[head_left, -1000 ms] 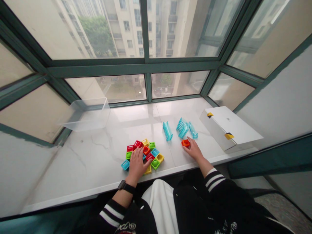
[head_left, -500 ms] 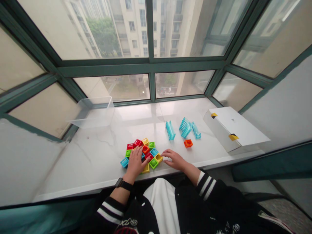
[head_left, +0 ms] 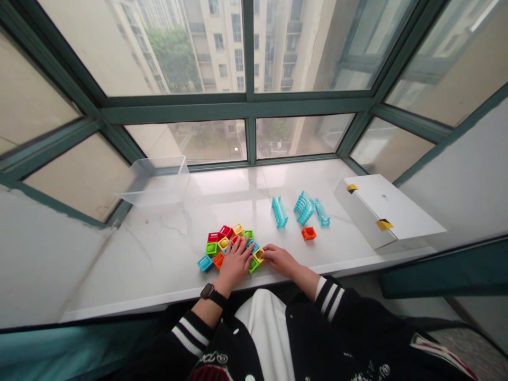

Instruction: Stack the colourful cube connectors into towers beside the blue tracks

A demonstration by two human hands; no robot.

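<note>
**Reshuffling the plastic block cluster (head_left: 225, 231)**

Sliding the right hand (head_left: 280, 260) over from the loose orange cube (head_left: 308, 233) to touch a yellow block (head_left: 259, 256) on the cluster's right edge. Spreading the left hand (head_left: 236, 264) across the cluster, shifting an orange block (head_left: 218, 260) to its lower left, beside a blue block (head_left: 205, 263).

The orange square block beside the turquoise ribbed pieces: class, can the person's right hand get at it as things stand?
Probably yes. The right hand rests against the coloured plastic blocks, and the orange square block sits just ahead of it on the marble sill, with nothing visible between them.
</note>
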